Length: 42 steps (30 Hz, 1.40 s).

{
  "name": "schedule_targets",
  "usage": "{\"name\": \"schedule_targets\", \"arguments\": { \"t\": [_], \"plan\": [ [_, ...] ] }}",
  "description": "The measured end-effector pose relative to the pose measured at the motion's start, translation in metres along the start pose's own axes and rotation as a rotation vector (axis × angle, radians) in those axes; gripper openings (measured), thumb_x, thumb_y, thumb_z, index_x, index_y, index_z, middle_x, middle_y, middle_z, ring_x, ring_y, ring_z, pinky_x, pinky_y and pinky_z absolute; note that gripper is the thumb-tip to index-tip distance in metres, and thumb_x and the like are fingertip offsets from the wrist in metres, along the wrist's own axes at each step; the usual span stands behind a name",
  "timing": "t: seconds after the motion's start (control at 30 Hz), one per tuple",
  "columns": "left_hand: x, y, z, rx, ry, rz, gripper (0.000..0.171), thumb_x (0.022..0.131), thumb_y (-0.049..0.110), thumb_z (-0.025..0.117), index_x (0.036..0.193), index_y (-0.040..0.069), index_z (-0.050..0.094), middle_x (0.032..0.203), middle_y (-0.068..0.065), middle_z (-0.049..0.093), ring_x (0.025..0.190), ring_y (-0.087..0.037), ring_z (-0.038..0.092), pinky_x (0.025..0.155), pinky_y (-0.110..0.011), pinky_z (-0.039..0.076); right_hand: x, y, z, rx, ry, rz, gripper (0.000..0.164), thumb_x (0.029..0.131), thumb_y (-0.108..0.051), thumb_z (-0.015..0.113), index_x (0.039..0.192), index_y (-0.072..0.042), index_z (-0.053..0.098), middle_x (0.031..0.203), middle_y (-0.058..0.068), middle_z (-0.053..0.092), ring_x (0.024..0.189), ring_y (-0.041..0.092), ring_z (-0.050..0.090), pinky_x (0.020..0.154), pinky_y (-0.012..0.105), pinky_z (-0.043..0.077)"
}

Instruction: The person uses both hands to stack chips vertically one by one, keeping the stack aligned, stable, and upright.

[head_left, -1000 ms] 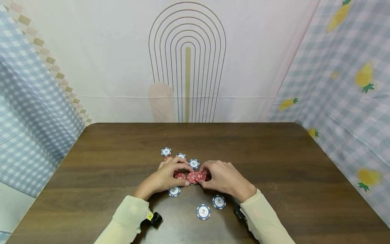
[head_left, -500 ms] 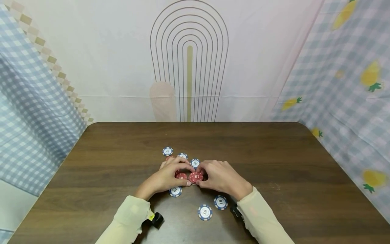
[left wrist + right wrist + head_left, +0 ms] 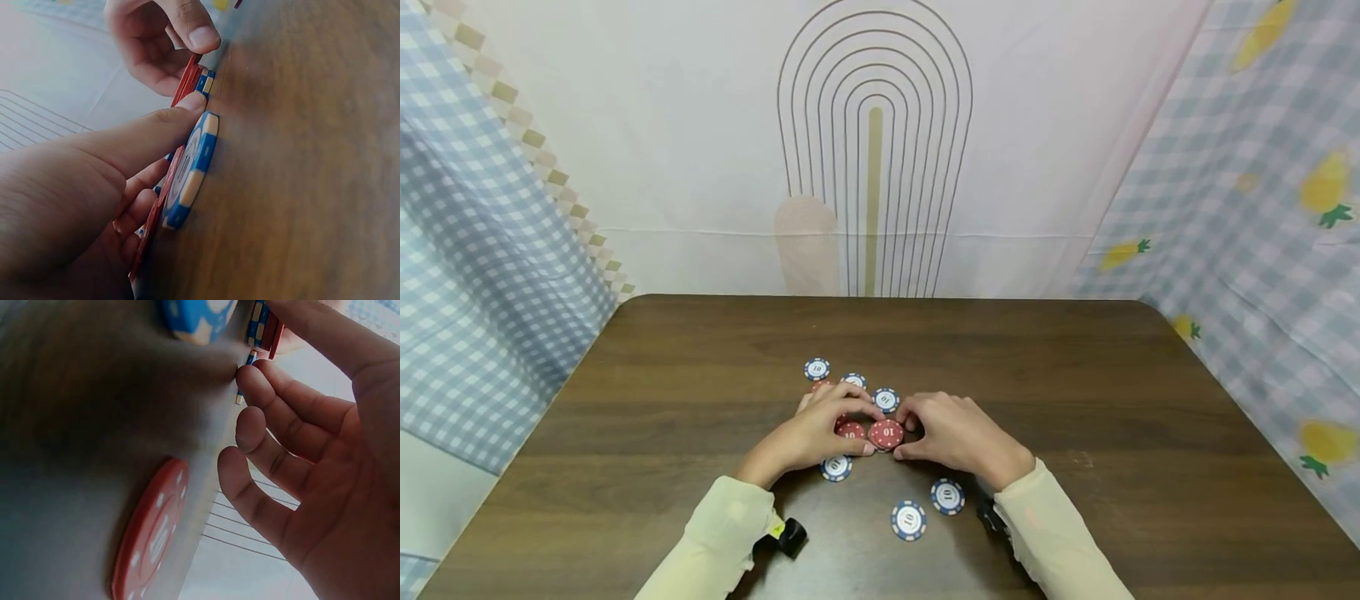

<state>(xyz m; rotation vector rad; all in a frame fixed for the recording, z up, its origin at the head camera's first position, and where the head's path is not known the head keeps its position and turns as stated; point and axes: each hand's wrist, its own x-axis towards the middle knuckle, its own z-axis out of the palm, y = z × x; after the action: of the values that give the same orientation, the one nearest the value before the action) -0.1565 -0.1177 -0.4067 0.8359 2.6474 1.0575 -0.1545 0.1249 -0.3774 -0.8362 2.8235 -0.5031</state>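
A short stack of poker chips [image 3: 886,434], red chips over blue ones, stands between both hands near the middle of the table. My left hand [image 3: 820,427] holds the stack's left side with thumb and index finger. Its thumb lies along the edge of the stacked red chips [image 3: 182,90] in the left wrist view. My right hand [image 3: 958,433] is curved around the right side, thumb and fingers spread with nothing pinched between them. Another red chip [image 3: 852,431] lies under the left hand's arch. In the right wrist view, a separate red chip [image 3: 150,534] lies below the right hand.
Blue-and-white chips lie about: one beyond the stack [image 3: 886,400], another farther left [image 3: 817,369], one by the left thumb [image 3: 836,468]. Two more blue chips [image 3: 909,521] are nearer the body. The brown wooden table [image 3: 1150,467] meets a hanging cloth [image 3: 700,150] at its far edge.
The red chip that my right hand held over the stack now sits squarely on top. My right thumb and fingers have spread and drawn slightly right. The left hand stays at the stack.
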Motion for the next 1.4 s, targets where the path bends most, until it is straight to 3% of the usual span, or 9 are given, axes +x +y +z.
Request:
{"name": "schedule_targets", "arguments": {
  "t": [0.43, 1.03, 1.4],
  "plan": [
    [0.001, 0.001, 0.0, 0.016, 0.002, -0.008, 0.035, 0.088, 0.029, 0.086, 0.122, 0.027, 0.077, 0.139, 0.0, 0.06, 0.135, -0.029, 0.046, 0.111, -0.06, 0.027, 0.001, 0.002, 0.0, 0.029, -0.013, -0.021, 0.016, 0.091, -0.029, 0.085, 0.101, -0.02, 0.075, 0.086, -0.014, 0.066, 0.073, 0.002, 0.056, 0.067, 0.033, 0.051],
    [-0.001, 0.002, 0.001, 0.001, -0.009, -0.03, 0.035, 0.09, 0.029, 0.085, 0.124, 0.027, 0.076, 0.142, -0.003, 0.058, 0.14, -0.034, 0.044, 0.115, -0.065, 0.023, -0.002, 0.006, -0.002, 0.083, -0.055, -0.06, 0.02, 0.094, -0.031, 0.083, 0.109, -0.02, 0.075, 0.094, -0.011, 0.066, 0.081, 0.006, 0.057, 0.073, 0.032, 0.051],
    [0.002, 0.003, 0.003, 0.003, -0.019, -0.036, 0.033, 0.091, 0.029, 0.085, 0.123, 0.027, 0.076, 0.142, -0.003, 0.058, 0.139, -0.035, 0.044, 0.113, -0.066, 0.024, -0.016, 0.017, -0.017, 0.197, -0.03, -0.046, 0.029, 0.095, -0.027, 0.082, 0.118, -0.011, 0.072, 0.098, -0.005, 0.065, 0.088, 0.014, 0.06, 0.079, 0.033, 0.053]
  ]
}}
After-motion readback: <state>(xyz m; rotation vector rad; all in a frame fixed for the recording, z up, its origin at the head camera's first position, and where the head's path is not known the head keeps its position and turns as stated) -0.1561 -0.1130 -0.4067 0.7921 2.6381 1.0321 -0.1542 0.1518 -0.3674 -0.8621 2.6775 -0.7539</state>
